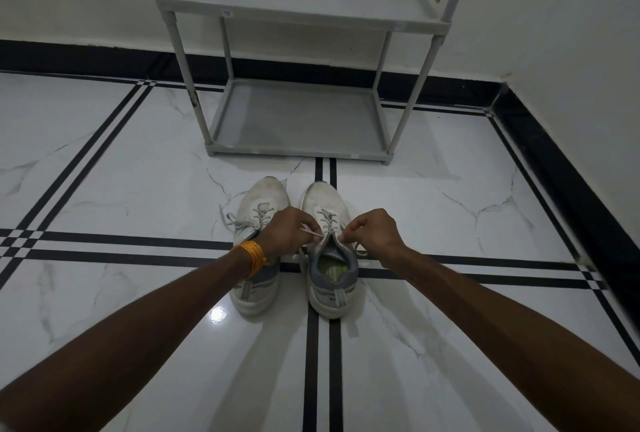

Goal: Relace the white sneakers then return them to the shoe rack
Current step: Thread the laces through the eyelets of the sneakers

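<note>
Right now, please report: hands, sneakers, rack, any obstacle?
Left hand and right hand each pinch lace ends on right sneaker. Left sneaker beside it, lace loose. Shoe rack ahead, nothing blocking.

The scene is dim and cool-toned, with the corners falling darker; a small bright glare spot sits on the glossy white marble floor with black inlay stripes (104, 161), just left of the heel of the left worn white sneaker (258, 244); soft, pale reflections of the forearms streak the tiles below; the grey plastic two-shelf shoe rack (298, 119) casts only a faint shadow on the floor to its right; wide-angle distortion bows the stripes and wall base near the edges; focus is fairly sharp centrally, the near forearms slightly soft.
</note>
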`<state>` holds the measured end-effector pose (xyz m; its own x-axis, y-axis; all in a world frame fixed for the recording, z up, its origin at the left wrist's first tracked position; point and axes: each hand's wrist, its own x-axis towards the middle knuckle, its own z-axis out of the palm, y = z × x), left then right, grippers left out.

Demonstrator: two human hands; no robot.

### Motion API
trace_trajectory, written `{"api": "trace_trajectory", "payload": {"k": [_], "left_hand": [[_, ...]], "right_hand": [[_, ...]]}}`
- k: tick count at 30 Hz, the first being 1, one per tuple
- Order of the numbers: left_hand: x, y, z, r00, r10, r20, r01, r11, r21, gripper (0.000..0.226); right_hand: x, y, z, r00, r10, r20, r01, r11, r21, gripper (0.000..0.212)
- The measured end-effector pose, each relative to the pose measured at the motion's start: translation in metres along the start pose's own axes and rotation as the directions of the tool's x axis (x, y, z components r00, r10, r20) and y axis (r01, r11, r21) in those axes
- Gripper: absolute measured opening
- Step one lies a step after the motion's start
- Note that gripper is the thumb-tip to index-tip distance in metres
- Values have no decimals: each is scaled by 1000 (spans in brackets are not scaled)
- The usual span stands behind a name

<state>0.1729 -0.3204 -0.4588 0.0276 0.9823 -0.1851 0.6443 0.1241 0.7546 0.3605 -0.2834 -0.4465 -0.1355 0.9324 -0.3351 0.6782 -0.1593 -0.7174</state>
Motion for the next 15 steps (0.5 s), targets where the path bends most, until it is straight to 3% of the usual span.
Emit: {"api": "trace_trajectory", "payload": {"k": [10,12,15], "left_hand": [[0,-1,-5,999,-5,45,4,1000,13,16],[1,3,-5,999,25,26,-28,993,115,15],[6,18,-18,994,100,42,-108,899,425,20]], "right_hand": [[-3,0,4,999,-39,-35,38,999,-36,5],[-1,-2,0,998,-65,-17,62,991,-115,10],[6,-14,-20,991,-62,115,95,943,-319,23]]}}
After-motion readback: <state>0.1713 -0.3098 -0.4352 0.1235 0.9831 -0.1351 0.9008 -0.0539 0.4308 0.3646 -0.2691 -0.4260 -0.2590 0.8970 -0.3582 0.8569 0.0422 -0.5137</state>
